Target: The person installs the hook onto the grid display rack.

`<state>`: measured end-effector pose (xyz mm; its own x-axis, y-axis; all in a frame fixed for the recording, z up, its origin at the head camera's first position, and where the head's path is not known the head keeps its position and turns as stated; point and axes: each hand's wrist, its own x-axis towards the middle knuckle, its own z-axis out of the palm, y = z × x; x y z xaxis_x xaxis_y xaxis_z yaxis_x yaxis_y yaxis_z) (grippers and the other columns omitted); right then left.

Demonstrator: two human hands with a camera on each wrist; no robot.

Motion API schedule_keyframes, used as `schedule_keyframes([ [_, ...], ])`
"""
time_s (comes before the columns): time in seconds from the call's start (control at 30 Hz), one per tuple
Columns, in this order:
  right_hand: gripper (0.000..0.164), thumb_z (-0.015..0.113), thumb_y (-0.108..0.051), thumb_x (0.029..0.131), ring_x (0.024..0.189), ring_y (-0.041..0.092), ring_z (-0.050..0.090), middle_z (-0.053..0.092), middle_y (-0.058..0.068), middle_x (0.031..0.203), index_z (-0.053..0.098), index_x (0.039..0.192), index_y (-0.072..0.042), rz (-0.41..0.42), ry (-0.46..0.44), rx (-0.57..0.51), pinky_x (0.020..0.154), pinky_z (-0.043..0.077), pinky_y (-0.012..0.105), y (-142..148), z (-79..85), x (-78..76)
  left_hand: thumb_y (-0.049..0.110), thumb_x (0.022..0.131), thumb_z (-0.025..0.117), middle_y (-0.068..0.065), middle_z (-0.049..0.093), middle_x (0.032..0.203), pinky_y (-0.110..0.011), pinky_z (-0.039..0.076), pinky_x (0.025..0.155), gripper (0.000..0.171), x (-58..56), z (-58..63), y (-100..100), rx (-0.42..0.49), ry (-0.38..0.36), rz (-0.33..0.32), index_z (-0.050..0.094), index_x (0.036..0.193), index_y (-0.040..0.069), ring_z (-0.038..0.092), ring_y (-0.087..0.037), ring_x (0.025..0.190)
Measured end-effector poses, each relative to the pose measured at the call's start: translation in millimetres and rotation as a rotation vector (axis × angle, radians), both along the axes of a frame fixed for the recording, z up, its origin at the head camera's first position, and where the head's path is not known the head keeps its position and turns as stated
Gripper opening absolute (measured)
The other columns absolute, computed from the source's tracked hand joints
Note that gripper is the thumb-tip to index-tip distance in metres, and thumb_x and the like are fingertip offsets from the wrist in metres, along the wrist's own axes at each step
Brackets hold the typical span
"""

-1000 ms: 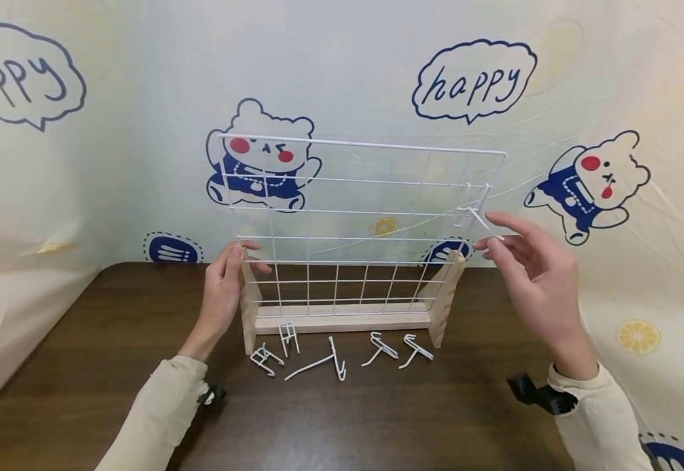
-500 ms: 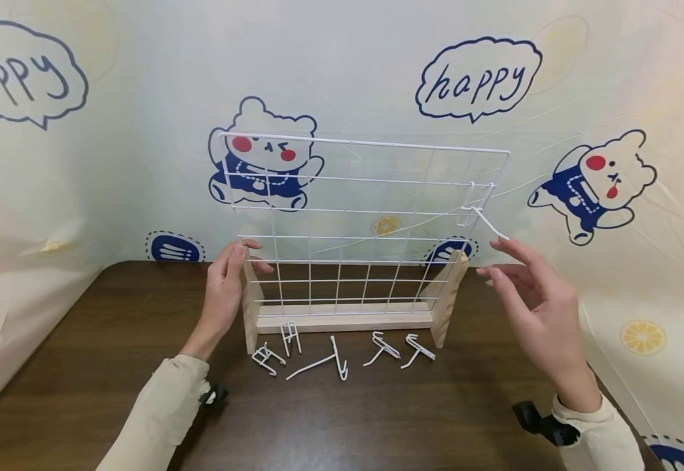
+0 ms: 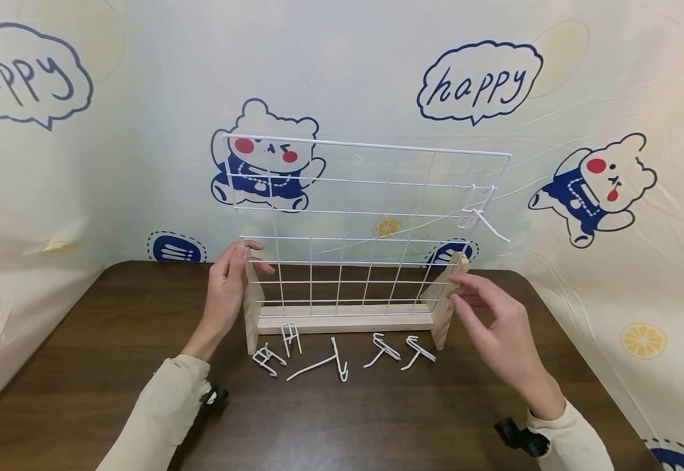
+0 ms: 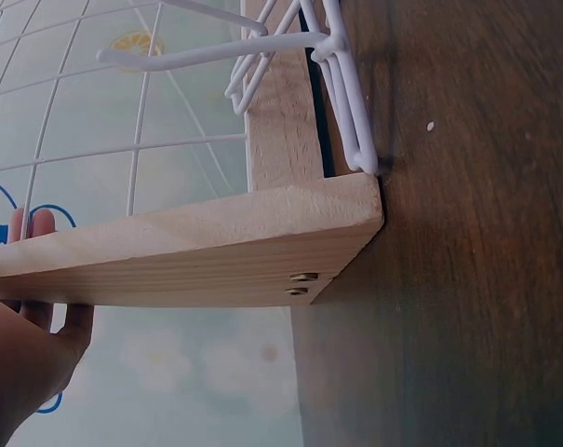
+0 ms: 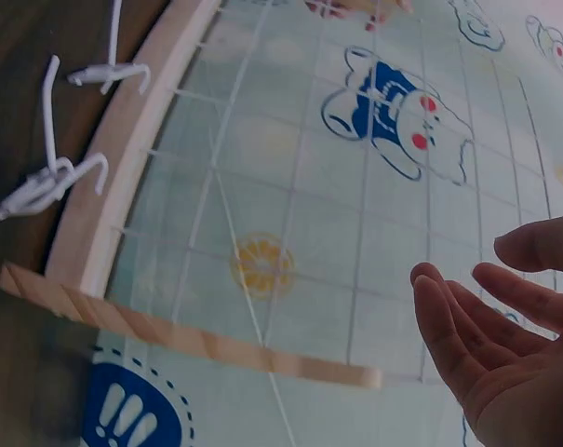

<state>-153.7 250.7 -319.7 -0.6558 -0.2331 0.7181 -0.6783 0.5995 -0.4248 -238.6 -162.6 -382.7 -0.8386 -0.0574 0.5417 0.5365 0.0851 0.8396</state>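
One hook (image 3: pixel 483 219) hangs at the grid's (image 3: pixel 365 222) three o'clock edge, five hooks (image 3: pixel 342 356) lie on the counter (image 3: pixel 82 366); your left hand (image 3: pixel 226 288) grips the wooden stand (image 3: pixel 251 307), right hand (image 3: pixel 497 327) fingers released.

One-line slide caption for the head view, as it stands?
Left hand grips the wire grid rack by its wooden side; open right hand hovers near loose white hooks on the table.

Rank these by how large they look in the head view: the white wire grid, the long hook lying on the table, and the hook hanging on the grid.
1. white wire grid, by far the largest.
2. long hook lying on the table.
3. hook hanging on the grid, slightly smaller; it is farther away, so this order is uncertain.
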Motion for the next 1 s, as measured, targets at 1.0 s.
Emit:
schedule_keyframes([
  [1.0, 0.019, 0.070, 0.000, 0.090, 0.080, 0.005, 0.066, 0.071, 0.000, 0.096, 0.070, 0.107, -0.007, 0.144, -0.234, 0.150, 0.067, 0.055, 0.028, -29.2, -57.7, -11.5, 0.029, 0.110, 0.034, -0.031, 0.067, 0.088, -0.034, 0.045, 0.064, 0.041, 0.3, 0.8, 1.2, -0.002, 0.007, 0.008, 0.058, 0.120, -0.002, 0.068, -0.030, 0.085],
])
